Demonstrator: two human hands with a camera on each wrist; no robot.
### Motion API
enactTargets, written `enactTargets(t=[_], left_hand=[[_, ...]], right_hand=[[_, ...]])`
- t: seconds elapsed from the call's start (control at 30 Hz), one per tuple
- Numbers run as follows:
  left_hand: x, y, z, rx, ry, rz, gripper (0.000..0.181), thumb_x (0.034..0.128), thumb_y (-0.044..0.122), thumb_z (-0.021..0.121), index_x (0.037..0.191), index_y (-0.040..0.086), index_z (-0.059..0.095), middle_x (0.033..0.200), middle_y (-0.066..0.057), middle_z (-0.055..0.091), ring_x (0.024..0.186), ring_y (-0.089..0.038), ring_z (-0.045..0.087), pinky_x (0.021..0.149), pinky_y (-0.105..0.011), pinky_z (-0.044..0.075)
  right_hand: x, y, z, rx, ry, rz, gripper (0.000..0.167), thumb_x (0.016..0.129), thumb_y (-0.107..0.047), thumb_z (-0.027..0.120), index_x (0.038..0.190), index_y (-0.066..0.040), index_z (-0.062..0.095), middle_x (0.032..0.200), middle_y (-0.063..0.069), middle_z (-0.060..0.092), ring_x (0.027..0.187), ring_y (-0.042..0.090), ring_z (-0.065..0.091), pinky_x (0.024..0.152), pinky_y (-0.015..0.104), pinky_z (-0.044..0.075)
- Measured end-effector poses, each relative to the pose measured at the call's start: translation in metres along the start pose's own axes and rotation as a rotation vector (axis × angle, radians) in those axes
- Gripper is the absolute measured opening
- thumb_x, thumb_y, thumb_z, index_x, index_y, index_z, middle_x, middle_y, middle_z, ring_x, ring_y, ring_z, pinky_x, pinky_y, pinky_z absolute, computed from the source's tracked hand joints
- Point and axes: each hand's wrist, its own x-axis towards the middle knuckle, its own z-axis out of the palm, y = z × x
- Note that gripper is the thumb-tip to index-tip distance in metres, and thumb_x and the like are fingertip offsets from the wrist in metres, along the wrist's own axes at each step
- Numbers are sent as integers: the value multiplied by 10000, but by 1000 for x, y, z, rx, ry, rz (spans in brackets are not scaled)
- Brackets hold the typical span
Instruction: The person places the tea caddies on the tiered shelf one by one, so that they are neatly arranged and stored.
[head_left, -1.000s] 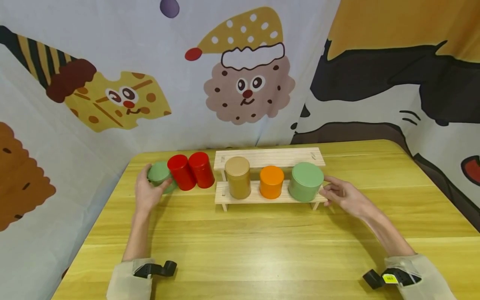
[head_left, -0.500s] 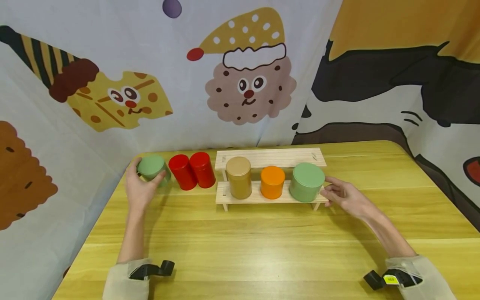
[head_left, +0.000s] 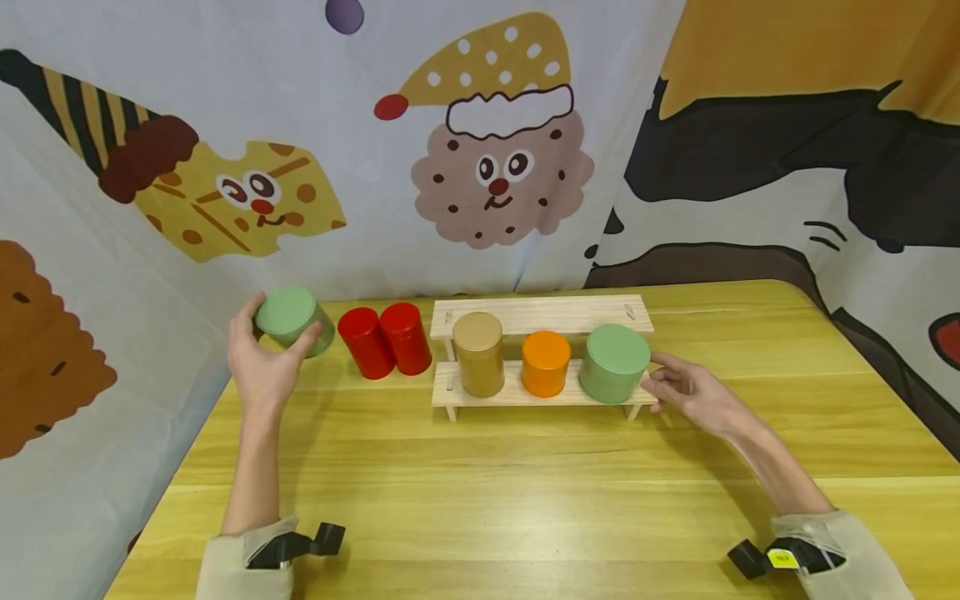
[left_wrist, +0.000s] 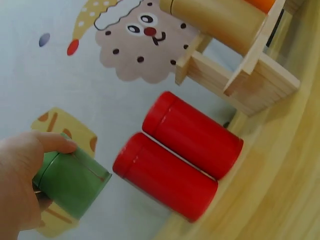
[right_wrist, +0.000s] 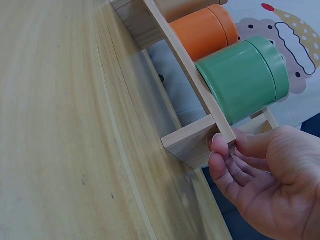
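Note:
My left hand (head_left: 262, 367) grips a small green canister (head_left: 288, 315), thumb on one side and fingers on the other. In the left wrist view, that canister (left_wrist: 75, 182) hangs tilted, apart from the two red canisters (head_left: 366, 343) standing side by side. At the right end of a two-tier wooden rack (head_left: 536, 317), my right hand (head_left: 697, 400) pinches the lower board's corner between thumb and fingers, as the right wrist view shows. On that lower board stand a gold canister (head_left: 480, 358), an orange one (head_left: 545, 367) and a larger green one (head_left: 615, 365).
The rack and canisters are near the back of a wooden table (head_left: 480, 492). Behind it hangs a cloth (head_left: 375, 192) printed with cartoon figures. The rack's upper board is bare.
My left hand has carried the small green canister left and up, away from the red canisters. My right hand and the rack have stayed in place.

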Motion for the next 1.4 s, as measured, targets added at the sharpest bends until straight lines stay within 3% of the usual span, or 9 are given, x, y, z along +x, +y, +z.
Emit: enactTargets(t=[0.23,0.5,0.97,1.23,1.4], left_hand=[[-3,15,-1,-7,1,21,794,810,173,850,1501,139,459,1445,-73,481,1275,-260,480,1075,-393,395],[-9,40,5,-46,-16,86,779,800,135,860,1481,107,481,1411,-93,498,1266,-252,497,1076,-315,401],[-23,81,35,-109,-100,252,765,777,90,872,1447,49,506,1364,-145,530,1221,-259,502,1039,-447,427],[-31,97,57,-177,-134,329,767,770,106,879,1433,-1,507,1375,-152,536,1196,-264,521,1008,-426,433],[-34,106,68,-222,-157,348,773,764,119,886,1432,6,513,1357,-150,544,1166,-246,522,972,-404,432]], right_hand=[[0,0,0,0,-1,6,650,1046,-136,561,1533,129,222,1141,240,621,876,277,681,793,359,589],[-1,-1,-1,-2,-3,15,661,1049,-153,558,1537,126,211,1149,235,618,873,291,679,801,331,582],[-1,-3,-1,-23,-3,22,679,1050,-191,562,1541,119,210,1167,222,620,887,275,681,813,280,566],[-1,-2,-1,-6,-4,19,677,1051,-180,559,1541,124,204,1174,240,608,902,292,685,827,268,565],[-1,-1,-1,5,-4,18,672,1053,-175,555,1542,122,202,1175,243,603,898,292,686,833,260,562]])
